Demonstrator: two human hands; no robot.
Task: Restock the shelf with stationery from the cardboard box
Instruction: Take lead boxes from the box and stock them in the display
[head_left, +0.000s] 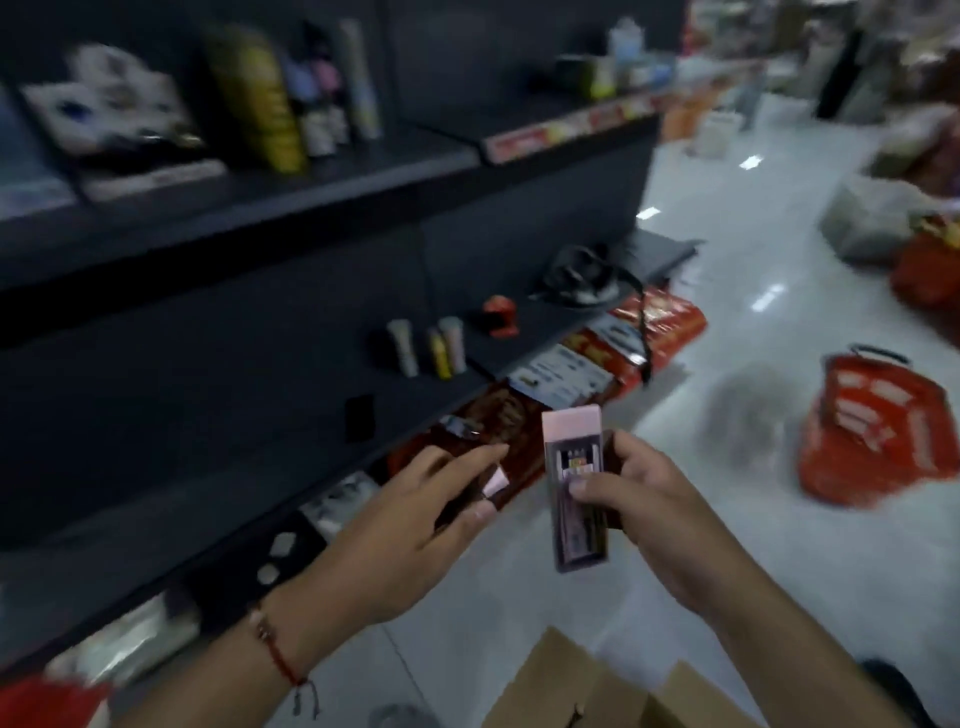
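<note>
My right hand (644, 499) grips a pink-topped stationery pack (574, 483) upright, thumb across its clear front, with more dark packs behind it. My left hand (415, 519) reaches toward it and holds a dark pack with a small pink corner (493, 480) under its fingers. Below both hands, at the bottom edge, the flaps of the cardboard box (561, 686) stand open. The dark shelf (260, 291) runs along the left, with small tubes (431, 348) and a red item (501, 317) on its middle board. The view is blurred.
Bottles and packets (260, 98) stand on the upper shelf. Red bags and packets (639, 332) lean at the shelf's foot. A red shopping basket (878, 431) and more bags (883, 208) sit on the white tiled floor to the right.
</note>
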